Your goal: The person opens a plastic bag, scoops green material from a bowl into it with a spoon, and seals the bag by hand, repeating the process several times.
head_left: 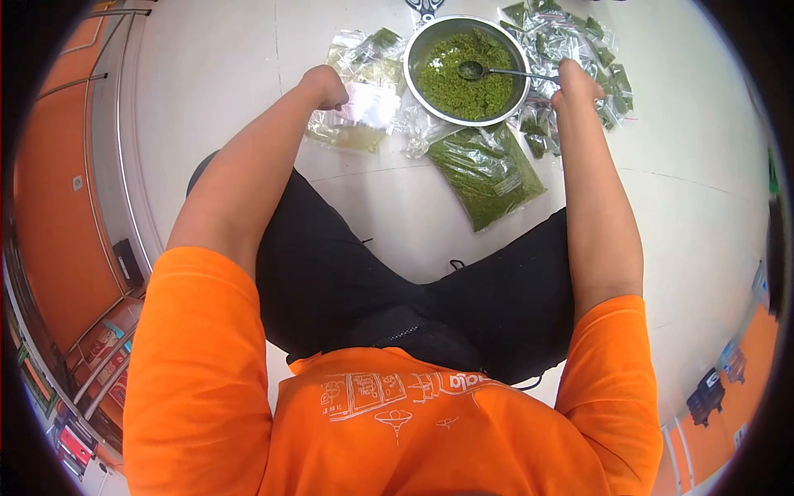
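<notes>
A steel bowl [524, 97] holds a crumbly green mass [463, 88]. In it rests the head of a metal spoon [496, 72], its handle reaching over the rim to my right hand [577, 86], whose fingers are closed around the handle's end. My left hand [326, 86] is closed at the left edge of some clear plastic bags [368, 103] with a pale pink label; the fingertips are hidden, so what they grip does not show. A large flat bag of green filling [488, 174] lies in front of the bowl.
Several small filled green packets [571, 50] are heaped right of the bowl. Scissors [425, 8] lie behind it. The pale tiled floor [686, 182] spreads around my crossed legs [331, 273]. A metal-framed shelf [103, 364] stands at the left.
</notes>
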Demonstrator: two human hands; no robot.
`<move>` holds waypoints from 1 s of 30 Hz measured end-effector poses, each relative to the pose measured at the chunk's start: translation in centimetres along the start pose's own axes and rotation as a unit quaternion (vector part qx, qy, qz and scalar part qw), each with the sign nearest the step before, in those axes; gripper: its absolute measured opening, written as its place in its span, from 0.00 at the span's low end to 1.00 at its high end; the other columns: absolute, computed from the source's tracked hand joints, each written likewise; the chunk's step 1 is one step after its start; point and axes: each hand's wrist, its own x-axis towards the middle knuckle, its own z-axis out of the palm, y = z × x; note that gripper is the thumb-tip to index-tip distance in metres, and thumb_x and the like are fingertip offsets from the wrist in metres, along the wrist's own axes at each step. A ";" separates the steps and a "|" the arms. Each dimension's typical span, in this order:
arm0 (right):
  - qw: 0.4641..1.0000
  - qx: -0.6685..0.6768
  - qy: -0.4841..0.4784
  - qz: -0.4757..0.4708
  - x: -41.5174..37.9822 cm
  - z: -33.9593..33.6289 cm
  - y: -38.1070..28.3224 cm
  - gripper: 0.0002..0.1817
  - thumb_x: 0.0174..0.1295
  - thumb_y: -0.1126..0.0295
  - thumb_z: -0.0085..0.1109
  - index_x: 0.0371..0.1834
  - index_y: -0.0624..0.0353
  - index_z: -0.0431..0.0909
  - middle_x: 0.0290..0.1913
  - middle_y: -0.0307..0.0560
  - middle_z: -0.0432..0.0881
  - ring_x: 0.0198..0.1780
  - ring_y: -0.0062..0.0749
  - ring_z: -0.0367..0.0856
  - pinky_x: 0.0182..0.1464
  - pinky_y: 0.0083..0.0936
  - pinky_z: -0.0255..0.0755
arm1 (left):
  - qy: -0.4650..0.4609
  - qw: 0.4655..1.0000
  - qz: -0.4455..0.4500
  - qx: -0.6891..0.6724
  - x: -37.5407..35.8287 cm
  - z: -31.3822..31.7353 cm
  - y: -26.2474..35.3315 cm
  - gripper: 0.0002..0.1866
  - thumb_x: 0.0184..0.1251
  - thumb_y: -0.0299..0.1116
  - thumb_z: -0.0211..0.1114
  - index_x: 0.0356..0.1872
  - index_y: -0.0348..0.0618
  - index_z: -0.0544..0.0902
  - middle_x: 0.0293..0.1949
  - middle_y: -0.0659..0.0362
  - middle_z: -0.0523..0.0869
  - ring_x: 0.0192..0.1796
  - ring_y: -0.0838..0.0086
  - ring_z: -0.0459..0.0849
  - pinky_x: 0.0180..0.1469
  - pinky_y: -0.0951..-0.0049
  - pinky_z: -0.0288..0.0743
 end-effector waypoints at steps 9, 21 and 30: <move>0.765 -0.168 -0.529 -0.328 -12.2 0.3 -0.1 0.15 0.61 0.62 0.67 0.46 0.59 0.86 0.43 0.44 0.87 0.44 0.27 0.83 0.49 0.26 0.76 | 0.031 0.790 -0.095 -0.605 -9.7 -6.1 3.3 0.13 0.63 0.39 0.73 0.42 0.41 0.86 0.39 0.63 0.89 0.39 0.81 0.87 0.34 0.84 0.78; 0.738 -0.185 -0.438 -0.480 -18.8 -2.0 -0.6 0.17 0.55 0.64 0.75 0.42 0.64 0.84 0.37 0.48 0.88 0.35 0.29 0.86 0.40 0.25 0.79 | 0.080 0.605 0.098 -0.786 -11.5 -9.9 7.6 0.18 0.66 0.33 0.71 0.54 0.38 0.81 0.44 0.60 0.86 0.47 0.78 0.84 0.53 0.77 0.78; 0.750 -0.211 -0.439 -0.447 -19.8 -2.9 -2.1 0.13 0.58 0.68 0.71 0.41 0.66 0.86 0.31 0.42 0.87 0.31 0.19 0.82 0.37 0.20 0.76 | 0.127 0.650 0.133 -0.737 -11.3 -11.0 7.3 0.20 0.61 0.33 0.75 0.50 0.33 0.82 0.39 0.57 0.88 0.41 0.77 0.86 0.45 0.78 0.78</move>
